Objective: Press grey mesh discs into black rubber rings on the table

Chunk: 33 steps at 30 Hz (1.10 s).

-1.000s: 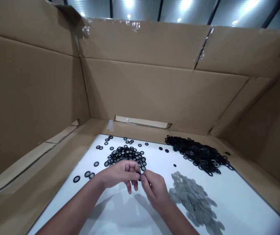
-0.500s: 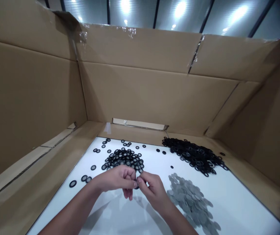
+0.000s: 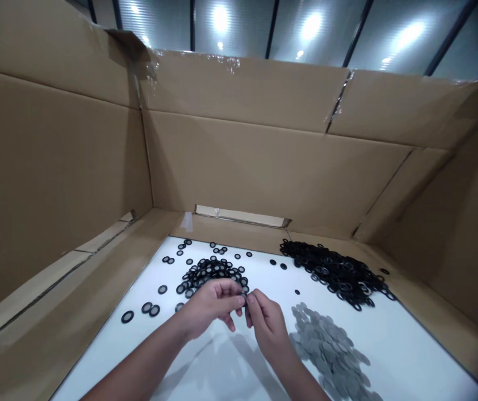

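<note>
My left hand (image 3: 212,307) and my right hand (image 3: 267,320) meet above the white board, fingertips pinched together on a small black ring (image 3: 245,297). The fingers cover most of this ring, so I cannot tell whether a grey disc sits in it. Just behind my left hand lies a heap of black rings with grey centres (image 3: 211,270). Beside my right hand spreads a pile of thin grey discs (image 3: 330,348). Farther back on the right is a large mound of plain black rings (image 3: 336,269).
Tall cardboard walls (image 3: 239,150) enclose the white board (image 3: 217,373) at the back and both sides. Several single rings (image 3: 154,310) lie scattered at the left and back of the board. A small dark piece (image 3: 297,292) rests between the piles.
My hands have shifted slightly right, and the left fingers have loosened from a tighter curl, still pinching the ring. The whole view has tilted a little.
</note>
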### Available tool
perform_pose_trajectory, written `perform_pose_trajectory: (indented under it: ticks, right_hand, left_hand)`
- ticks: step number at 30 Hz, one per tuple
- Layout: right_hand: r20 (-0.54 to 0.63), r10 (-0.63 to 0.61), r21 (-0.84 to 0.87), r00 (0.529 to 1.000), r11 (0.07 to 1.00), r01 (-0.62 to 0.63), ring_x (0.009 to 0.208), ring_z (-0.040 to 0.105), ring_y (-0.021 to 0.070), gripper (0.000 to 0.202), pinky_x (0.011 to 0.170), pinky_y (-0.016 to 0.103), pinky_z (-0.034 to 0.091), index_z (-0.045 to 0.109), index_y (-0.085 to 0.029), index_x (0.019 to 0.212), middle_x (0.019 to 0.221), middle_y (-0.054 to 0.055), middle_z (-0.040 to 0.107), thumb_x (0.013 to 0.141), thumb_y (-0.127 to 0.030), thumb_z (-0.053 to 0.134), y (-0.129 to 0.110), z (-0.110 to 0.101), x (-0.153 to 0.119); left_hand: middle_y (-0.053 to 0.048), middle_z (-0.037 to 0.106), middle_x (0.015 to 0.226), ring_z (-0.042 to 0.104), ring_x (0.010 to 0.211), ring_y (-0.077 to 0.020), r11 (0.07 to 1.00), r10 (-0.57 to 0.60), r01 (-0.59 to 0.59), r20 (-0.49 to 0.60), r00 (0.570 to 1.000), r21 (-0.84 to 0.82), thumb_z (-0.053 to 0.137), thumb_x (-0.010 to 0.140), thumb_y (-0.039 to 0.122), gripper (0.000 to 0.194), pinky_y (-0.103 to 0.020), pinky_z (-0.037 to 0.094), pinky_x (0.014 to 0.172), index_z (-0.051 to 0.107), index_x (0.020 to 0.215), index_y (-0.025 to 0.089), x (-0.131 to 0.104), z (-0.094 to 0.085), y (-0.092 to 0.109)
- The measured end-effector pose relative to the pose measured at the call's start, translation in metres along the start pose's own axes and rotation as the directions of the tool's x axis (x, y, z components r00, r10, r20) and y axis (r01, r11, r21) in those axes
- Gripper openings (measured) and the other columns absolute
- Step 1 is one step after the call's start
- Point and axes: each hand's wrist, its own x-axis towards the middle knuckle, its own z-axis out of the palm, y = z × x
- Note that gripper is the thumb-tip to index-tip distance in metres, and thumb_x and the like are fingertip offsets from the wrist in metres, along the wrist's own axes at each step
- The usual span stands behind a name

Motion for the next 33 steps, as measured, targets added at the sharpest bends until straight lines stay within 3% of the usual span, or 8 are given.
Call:
perform_pose_trajectory:
  ticks: [3, 10, 17, 24, 33]
  right_hand:
    - [0.088, 0.015, -0.007, 0.996, 1.0, -0.015, 0.054, 0.046, 0.0131, 0.044, 0.054, 0.025, 0.034, 0.049, -0.02, 0.07, 0.058, -0.002, 0.05, 0.103, -0.045, 0.036, 0.0, -0.005, 0.002]
    - [0.146, 0.005, 0.002, 0.989, 1.0, -0.006, 0.052, 0.041, 0.0118, 0.043, 0.052, 0.026, 0.031, 0.049, -0.02, 0.068, 0.056, -0.004, 0.045, 0.102, -0.044, 0.04, -0.005, -0.002, 0.0]
    - [0.092, 0.02, 0.197, 0.996, 0.98, -0.038, 0.048, 0.039, 0.0111, 0.045, 0.052, 0.025, 0.033, 0.044, -0.021, 0.064, 0.05, -0.004, 0.045, 0.102, -0.046, 0.04, -0.006, 0.005, -0.002]
    - [0.077, -0.035, 0.108, 0.996, 0.994, 0.027, 0.05, 0.041, 0.0119, 0.044, 0.053, 0.026, 0.033, 0.044, -0.021, 0.063, 0.051, -0.003, 0.047, 0.102, -0.04, 0.041, -0.011, 0.0, -0.002]
    - [0.119, -0.073, -0.033, 0.99, 0.996, 0.078, 0.05, 0.039, 0.0119, 0.045, 0.051, 0.027, 0.029, 0.041, -0.021, 0.061, 0.055, -0.003, 0.043, 0.102, -0.04, 0.038, -0.014, -0.007, -0.001]
  left_hand:
    - [-0.001, 0.06, 0.071, 0.057, 0.064, -0.0121, 0.999, -0.005, 0.005, -0.005, 1.0, 0.04, 0.076, 0.079, 0.037, 0.027, -0.024, 0.054, 0.054, 0.065, 0.084, 0.012, 0.0, -0.005, 0.003]
    - [-0.002, 0.062, 0.068, 0.06, 0.064, -0.0145, 0.99, -0.051, 0.049, 0.011, 0.999, 0.135, 0.078, 0.076, 0.037, 0.032, -0.026, 0.053, 0.055, 0.057, 0.07, 0.014, -0.002, -0.006, 0.01]
    - [-0.001, 0.063, 0.066, 0.061, 0.062, -0.0132, 0.989, -0.094, 0.087, 0.048, 0.994, 0.123, 0.075, 0.078, 0.04, 0.034, -0.029, 0.055, 0.062, 0.054, 0.07, 0.015, -0.009, -0.005, 0.019]
    - [-0.001, 0.065, 0.067, 0.062, 0.064, -0.0122, 0.986, -0.027, 0.033, -0.038, 0.999, 0.16, 0.074, 0.081, 0.035, 0.028, -0.027, 0.055, 0.064, 0.056, 0.075, 0.015, -0.009, -0.003, 0.019]
    - [-0.003, 0.065, 0.072, 0.065, 0.07, -0.0163, 0.997, -0.054, 0.047, 0.143, 0.988, 0.056, 0.079, 0.078, 0.04, 0.032, -0.029, 0.058, 0.06, 0.062, 0.078, 0.013, -0.009, -0.011, 0.015]
